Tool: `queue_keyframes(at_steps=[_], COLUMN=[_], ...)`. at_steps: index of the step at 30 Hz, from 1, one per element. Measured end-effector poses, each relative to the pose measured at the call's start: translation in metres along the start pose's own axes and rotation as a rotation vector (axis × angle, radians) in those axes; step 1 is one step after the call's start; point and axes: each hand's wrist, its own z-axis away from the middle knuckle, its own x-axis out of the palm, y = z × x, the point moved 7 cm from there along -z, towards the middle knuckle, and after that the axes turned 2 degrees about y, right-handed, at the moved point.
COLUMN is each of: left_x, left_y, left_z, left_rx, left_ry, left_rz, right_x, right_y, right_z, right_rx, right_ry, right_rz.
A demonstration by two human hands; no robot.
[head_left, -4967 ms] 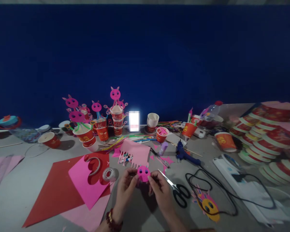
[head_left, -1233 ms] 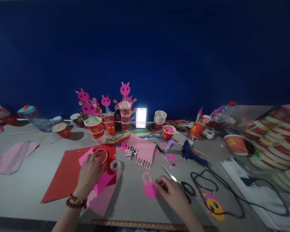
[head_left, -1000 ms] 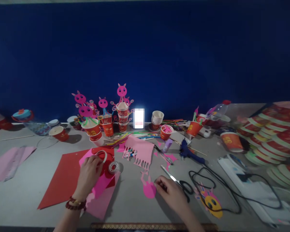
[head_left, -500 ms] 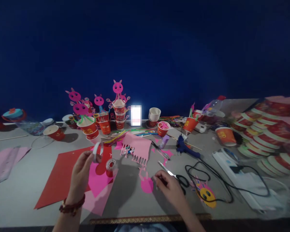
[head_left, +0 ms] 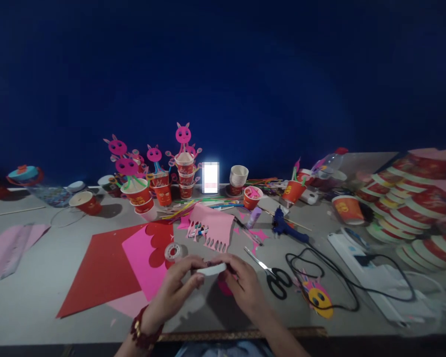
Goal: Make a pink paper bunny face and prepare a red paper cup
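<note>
My left hand (head_left: pixel 176 285) grips a roll of white tape (head_left: pixel 212 269) between thumb and fingers, held edge-on above the table in front of me. At the roll's right end, the fingers of my right hand (head_left: pixel 245 285) are closed on it. Below the hands lies a bright pink paper cutout (head_left: pixel 225 287), mostly hidden by my right hand. Black-handled scissors (head_left: pixel 273 277) rest to the right of that hand. A clear tape reel (head_left: pixel 173 252) sits beyond my left hand, on the edge of bright pink paper (head_left: pixel 143 255).
Red card (head_left: pixel 96 270) covers the table's left part. A blue glue gun (head_left: pixel 286 227) with a looping black cord lies right, near a white power strip (head_left: pixel 360 275) and a yellow-faced cutout (head_left: pixel 320 301). Decorated red paper cups (head_left: pixel 163 195) stand at the back; stacked cups (head_left: pixel 423 208) fill the right.
My left hand has moved right and down with the tape roll, turning it edge-on. My right hand has shifted left from beside the pink cutout to meet the roll.
</note>
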Motion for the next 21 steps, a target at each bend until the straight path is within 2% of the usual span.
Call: queue_keyframes(at_steps=[4,9,12,16,21], left_x=[-0.008,-0.004,-0.002,-0.002,0.002], left_y=[-0.004,-0.005,-0.011,-0.013,-0.001], left_z=[0.002,0.002,0.001,0.0,0.0], left_rx=[-0.022,-0.005,0.007,0.065,0.151], left_ry=[0.01,-0.048,-0.079,-0.096,-0.111], left_rz=[0.151,0.41,0.476,0.493,0.246], right_x=[0.003,0.003,0.002,0.0,-0.002], right_y=[0.005,0.004,0.004,-0.004,-0.009], right_z=[0.0,-0.003,-0.004,-0.006,-0.008], right_rx=[0.015,0.052,0.077,0.01,-0.042], right_ry=[0.014,0.068,0.087,0.099,0.085], right_rz=[-0.107,-0.25,-0.296,-0.27,-0.077])
